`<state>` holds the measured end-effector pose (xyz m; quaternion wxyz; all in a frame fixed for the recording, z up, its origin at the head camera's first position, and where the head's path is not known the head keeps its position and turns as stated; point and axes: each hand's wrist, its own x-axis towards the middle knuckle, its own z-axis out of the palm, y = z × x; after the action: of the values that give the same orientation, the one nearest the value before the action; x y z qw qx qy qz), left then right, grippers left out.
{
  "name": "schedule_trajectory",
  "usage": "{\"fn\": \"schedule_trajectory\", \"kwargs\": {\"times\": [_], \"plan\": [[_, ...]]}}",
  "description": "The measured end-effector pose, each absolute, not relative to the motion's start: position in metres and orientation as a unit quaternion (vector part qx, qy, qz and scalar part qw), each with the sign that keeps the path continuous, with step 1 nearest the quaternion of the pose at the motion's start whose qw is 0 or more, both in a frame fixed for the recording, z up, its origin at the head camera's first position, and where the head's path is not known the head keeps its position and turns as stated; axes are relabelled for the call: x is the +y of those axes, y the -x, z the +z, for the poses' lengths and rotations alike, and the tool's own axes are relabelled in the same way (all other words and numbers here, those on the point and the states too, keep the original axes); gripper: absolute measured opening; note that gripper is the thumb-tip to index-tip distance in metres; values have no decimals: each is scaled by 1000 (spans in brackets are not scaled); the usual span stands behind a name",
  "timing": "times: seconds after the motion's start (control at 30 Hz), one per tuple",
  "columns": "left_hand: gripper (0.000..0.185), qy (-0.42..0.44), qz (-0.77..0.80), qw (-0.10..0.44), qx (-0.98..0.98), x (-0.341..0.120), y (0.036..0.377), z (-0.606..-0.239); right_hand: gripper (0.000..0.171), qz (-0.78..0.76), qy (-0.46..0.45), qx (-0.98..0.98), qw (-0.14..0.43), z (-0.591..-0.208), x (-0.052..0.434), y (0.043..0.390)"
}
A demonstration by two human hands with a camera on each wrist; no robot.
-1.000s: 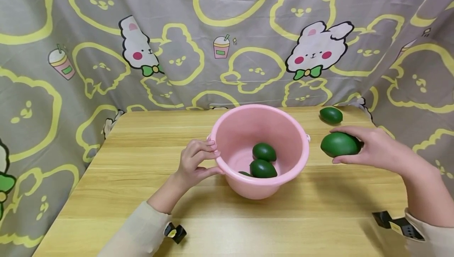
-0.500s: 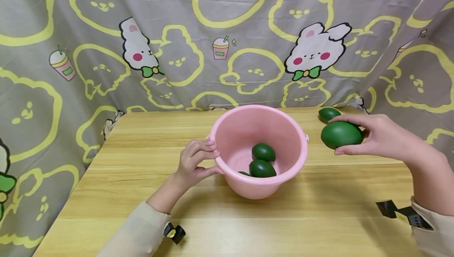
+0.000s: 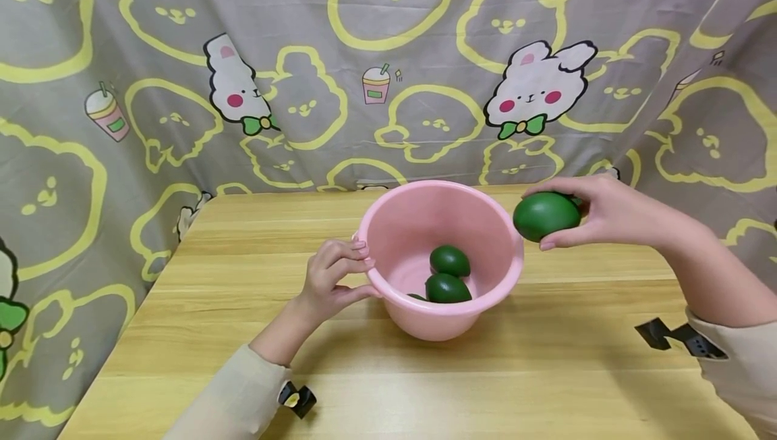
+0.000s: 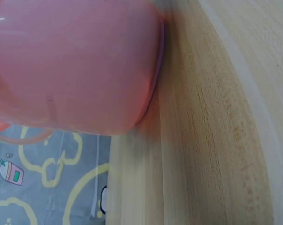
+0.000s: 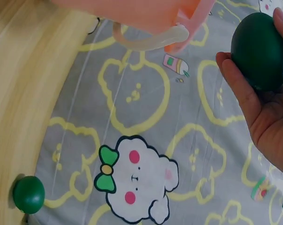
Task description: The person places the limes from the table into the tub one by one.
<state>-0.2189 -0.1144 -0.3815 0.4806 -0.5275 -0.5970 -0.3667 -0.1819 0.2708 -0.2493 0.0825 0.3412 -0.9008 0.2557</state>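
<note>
Head view: wooden table [image 3: 546,359] before cartoon-printed curtain [image 3: 376,55].

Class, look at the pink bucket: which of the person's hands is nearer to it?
Left. The left hand grips the pink bucket at its rim; the right hand holds a green avocado just beside it, apart.

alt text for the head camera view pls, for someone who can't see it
A person's right hand holds a dark green avocado in the air beside a pink bucket on a wooden table, while the left hand grips the bucket's rim. Two whole avocados lie inside the bucket; a cartoon-rabbit curtain hangs behind.
</note>
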Motion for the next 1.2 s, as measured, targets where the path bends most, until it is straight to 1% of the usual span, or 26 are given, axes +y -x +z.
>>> {"fn": "schedule_trajectory", "kwargs": {"times": [0.13,0.37,0.53,0.67,0.9,1.2], "plan": [[43,530,-368,478,-596,-115,219,-381,60,242,-344,-905,68,-243,261,186],[42,534,-367,475,-595,-115,219,-381,60,243,-382,-891,22,-232,248,185],[42,532,-367,479,-594,-115,219,-381,61,233,-405,-883,37,-225,239,184],[42,531,-366,480,-594,-115,219,-381,58,225,-415,-880,51,-221,228,185],[42,532,-364,476,-598,-115,218,-380,49,209,-378,-902,7,-216,207,187],[42,530,-364,478,-599,-116,219,-380,51,212,-379,-901,-12,-216,174,195]]}}
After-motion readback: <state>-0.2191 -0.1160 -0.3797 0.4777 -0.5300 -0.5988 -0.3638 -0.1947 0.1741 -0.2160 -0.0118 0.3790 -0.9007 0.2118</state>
